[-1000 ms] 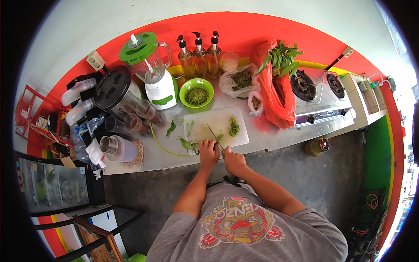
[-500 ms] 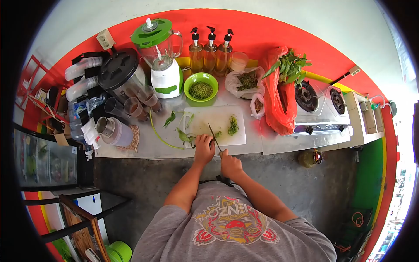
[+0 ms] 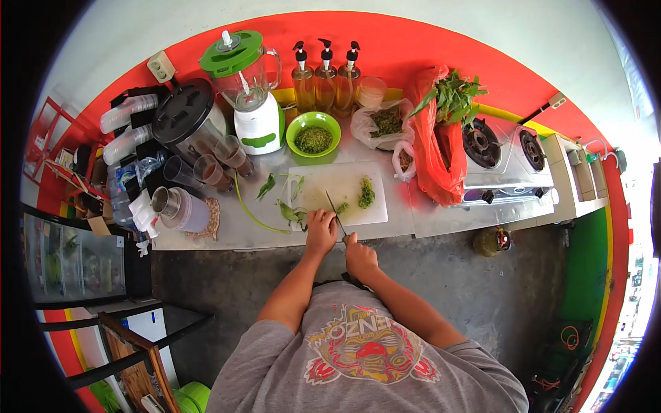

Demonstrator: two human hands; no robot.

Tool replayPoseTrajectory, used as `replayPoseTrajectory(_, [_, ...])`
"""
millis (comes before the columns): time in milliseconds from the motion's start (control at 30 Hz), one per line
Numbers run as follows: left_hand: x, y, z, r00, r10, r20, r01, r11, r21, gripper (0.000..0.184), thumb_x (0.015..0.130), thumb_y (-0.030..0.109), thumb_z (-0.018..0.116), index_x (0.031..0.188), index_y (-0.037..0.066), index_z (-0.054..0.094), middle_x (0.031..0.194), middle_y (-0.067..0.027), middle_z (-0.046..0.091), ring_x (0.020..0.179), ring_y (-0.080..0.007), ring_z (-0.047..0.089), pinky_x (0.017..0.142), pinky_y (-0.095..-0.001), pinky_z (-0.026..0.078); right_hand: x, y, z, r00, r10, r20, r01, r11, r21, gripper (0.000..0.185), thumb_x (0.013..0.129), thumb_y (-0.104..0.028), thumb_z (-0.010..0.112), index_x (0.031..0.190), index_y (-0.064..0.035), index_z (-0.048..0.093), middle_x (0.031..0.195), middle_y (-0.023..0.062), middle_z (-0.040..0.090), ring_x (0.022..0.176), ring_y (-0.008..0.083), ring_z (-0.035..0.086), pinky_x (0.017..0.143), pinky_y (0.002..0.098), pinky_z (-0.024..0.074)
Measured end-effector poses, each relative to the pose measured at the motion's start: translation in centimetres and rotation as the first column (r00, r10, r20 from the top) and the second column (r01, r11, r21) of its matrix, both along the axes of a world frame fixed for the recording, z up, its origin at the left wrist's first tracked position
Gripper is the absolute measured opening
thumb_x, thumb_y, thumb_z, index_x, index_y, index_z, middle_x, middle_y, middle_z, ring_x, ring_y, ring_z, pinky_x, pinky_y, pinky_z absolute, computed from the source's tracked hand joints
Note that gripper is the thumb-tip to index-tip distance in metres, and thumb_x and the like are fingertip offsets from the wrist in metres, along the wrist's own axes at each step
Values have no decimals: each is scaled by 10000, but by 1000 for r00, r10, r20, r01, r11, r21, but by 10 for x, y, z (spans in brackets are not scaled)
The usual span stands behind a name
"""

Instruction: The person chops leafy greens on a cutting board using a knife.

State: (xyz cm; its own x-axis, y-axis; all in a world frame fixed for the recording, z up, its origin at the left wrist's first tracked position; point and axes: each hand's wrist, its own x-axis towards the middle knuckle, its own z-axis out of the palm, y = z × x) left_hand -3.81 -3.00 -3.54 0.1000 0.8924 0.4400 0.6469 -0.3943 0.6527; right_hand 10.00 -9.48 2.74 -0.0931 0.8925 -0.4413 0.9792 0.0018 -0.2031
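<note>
My right hand [image 3: 361,255] is wrapped round the handle of a knife [image 3: 336,212]. Its narrow blade slants up and left over the front of a white cutting board [image 3: 320,180]. Close to the blade's left side, my left hand [image 3: 321,231] is closed with curled fingers at the board's front edge; what lies under them is hidden. A small bit of chopped greens [image 3: 342,207] sits just right of the blade. Farther right on the board is a larger pile of chopped greens [image 3: 366,193]. Whole green leaves [image 3: 292,213] lie at the board's left edge, near my left hand.
Behind the board stand a green bowl [image 3: 332,146] of chopped greens, a blender [image 3: 256,124] and several pump bottles [image 3: 324,86]. Plastic cups [image 3: 209,172] and a flask [image 3: 180,210] are left. A red bag [image 3: 441,165] with leafy stems and a gas stove [image 3: 509,165] are right.
The view has shifted slightly. Both hands stay at the front of the board, the knife still beside my left fingers; the blade's angle looks almost the same.
</note>
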Motion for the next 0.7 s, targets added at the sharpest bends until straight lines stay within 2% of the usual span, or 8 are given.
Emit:
replayPoseTrajectory(200, [-3, 0, 5, 999, -32, 40, 32, 999, 1, 123, 854, 18, 612, 975, 32, 620, 963, -136, 578, 954, -369, 525, 844, -491, 432, 0, 16, 12, 1000, 2, -13, -2, 1000, 9, 397, 870, -113, 631, 1175, 16, 413, 896, 214, 734, 853, 376, 745, 738, 472, 601])
replayPoseTrajectory(267, [-3, 1, 1, 999, -30, 39, 30, 1000, 1, 134, 834, 6, 620, 966, 31, 616, 949, -140, 577, 940, -371, 526, 831, -487, 435, -4, 5, 9, 999, 12, 30, -14, 999, 50, 403, 873, -113, 650, 1171, 9, 409, 879, 191, 743, 840, 343, 755, 720, 435, 609])
replayPoseTrajectory(467, [-2, 1, 4, 997, -26, 71, 27, 1000, -6, 142, 815, -10, 622, 947, 36, 595, 930, -142, 567, 917, -374, 524, 816, -484, 436, -6, 12, 3, 1000, 8, 25, -9, 999, 33, 401, 864, -103, 662, 1162, 5, 417, 861, 173, 741, 838, 330, 758, 713, 425, 611])
replayPoseTrajectory(567, [-3, 1, 5, 998, -26, 54, 27, 1000, -4, 130, 835, 6, 614, 958, 41, 593, 947, -144, 560, 938, -375, 522, 829, -490, 434, -5, 13, 17, 1000, 22, -15, -22, 1000, -17, 420, 868, -99, 636, 1194, 15, 397, 892, 213, 734, 839, 373, 746, 741, 463, 601])
replayPoseTrajectory(700, [-3, 2, 4, 999, -28, 26, 28, 1000, -10, 109, 848, 13, 605, 952, 45, 599, 960, -144, 555, 955, -373, 520, 841, -493, 435, -9, 0, 10, 1000, -22, -9, 23, 1000, 20, 433, 858, -94, 648, 1194, 22, 401, 899, 214, 734, 850, 362, 747, 740, 460, 602])
